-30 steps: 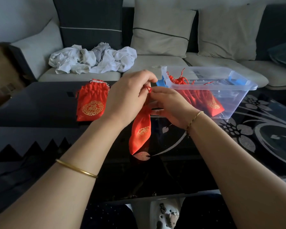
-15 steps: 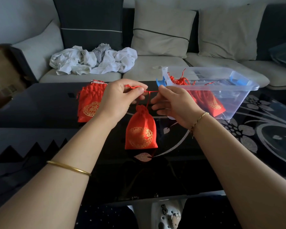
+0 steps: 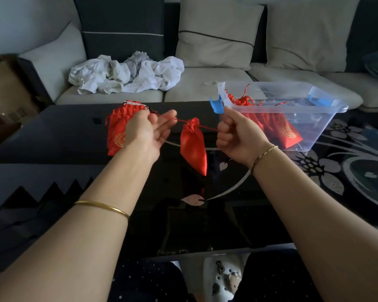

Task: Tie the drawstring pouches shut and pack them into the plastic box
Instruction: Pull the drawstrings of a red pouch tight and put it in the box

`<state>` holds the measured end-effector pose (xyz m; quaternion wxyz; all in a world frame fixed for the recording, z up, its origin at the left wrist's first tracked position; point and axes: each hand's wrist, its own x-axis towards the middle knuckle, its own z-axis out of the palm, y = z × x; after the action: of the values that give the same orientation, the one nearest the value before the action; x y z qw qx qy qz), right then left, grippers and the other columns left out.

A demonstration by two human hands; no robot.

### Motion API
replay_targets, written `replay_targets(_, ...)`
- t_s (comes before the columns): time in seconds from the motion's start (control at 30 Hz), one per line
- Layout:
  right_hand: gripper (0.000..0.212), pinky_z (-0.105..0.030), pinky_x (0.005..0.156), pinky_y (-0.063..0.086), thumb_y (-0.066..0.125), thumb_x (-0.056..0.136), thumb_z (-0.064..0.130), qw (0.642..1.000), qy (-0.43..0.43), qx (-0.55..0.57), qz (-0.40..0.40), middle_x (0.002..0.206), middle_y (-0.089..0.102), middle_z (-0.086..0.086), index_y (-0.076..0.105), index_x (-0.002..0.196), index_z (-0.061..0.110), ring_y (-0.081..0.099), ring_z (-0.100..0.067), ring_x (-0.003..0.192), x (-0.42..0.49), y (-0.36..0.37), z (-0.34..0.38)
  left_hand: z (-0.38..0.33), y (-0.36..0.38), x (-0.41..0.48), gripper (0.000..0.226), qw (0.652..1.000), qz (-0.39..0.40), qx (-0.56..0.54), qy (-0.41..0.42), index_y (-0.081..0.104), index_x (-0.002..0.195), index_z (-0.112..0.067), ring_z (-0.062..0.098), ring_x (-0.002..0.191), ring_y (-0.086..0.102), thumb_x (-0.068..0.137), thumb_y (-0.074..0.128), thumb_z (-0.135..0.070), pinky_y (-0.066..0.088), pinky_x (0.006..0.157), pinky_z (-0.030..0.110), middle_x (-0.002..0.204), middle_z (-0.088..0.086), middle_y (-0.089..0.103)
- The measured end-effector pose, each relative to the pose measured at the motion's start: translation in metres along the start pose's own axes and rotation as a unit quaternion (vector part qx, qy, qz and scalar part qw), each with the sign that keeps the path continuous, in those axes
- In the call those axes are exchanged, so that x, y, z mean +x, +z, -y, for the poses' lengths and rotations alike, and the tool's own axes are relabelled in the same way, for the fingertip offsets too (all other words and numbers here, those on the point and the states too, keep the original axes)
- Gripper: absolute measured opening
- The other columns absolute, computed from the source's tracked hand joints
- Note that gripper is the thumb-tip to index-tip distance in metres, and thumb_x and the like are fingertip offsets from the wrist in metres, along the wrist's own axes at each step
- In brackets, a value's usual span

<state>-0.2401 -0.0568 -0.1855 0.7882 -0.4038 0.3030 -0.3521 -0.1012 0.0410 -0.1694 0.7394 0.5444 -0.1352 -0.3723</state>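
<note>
While the grey sofa spans the back behind the black glass table, I see the clear plastic box on the table's right holding packed pouches, and a stack of pouches on its left. Between them one red pouch hangs above the table, neck cinched, from a drawstring stretched sideways. The left hand pinches one end with fingers half spread; the right hand is fisted round the other.
</note>
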Motion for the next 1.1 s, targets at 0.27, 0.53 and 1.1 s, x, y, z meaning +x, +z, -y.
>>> replay_targets(0.27, 0.04, -0.018, 0.041, 0.034, 0.05, 0.096, 0.03, 0.996, -0.03, -0.048, -0.067, 0.054, 0.049, 0.0, 0.043, 0.059, 0.017, 0.036, -0.009, 0.042, 0.002, -0.009, 0.001, 0.001, 0.01, -0.006, 0.034, 0.976, 0.098, 0.163, 0.103, 0.059, 0.069, -0.014, 0.009, 0.056, 0.061, 0.098, 0.045, -0.026, 0.04, 0.055, 0.021, 0.055, -0.005, 0.063)
replay_targets(0.53, 0.042, -0.02, 0.044, 0.033, 0.052, 0.094, 0.034, 0.965, -0.189, -0.177, 0.029, 0.076, 0.056, -0.018, 0.056, 0.058, 0.013, 0.039, -0.013, 0.046, -0.014, 0.027, 0.02, 0.007, 0.019, -0.011, 0.017, 0.879, 0.23, 0.383, 0.166, 0.068, 0.074, -0.01, 0.007, 0.049, 0.046, 0.084, 0.068, -0.023, 0.036, 0.049, 0.019, 0.053, -0.004, 0.055)
replay_targets(1.1, 0.013, -0.024, 0.057, 0.047, 0.067, 0.077, 0.002, 0.866, -0.204, -0.454, 0.052, 0.074, 0.06, -0.007, 0.06, 0.086, 0.01, 0.054, -0.012, 0.062, -0.015, 0.013, 0.006, 0.014, 0.016, -0.001, 0.022, 0.928, 0.138, 0.311, 0.153, 0.065, 0.074, -0.017, 0.006, 0.052, 0.054, 0.093, 0.054, -0.014, 0.039, 0.051, 0.021, 0.063, -0.001, 0.061)
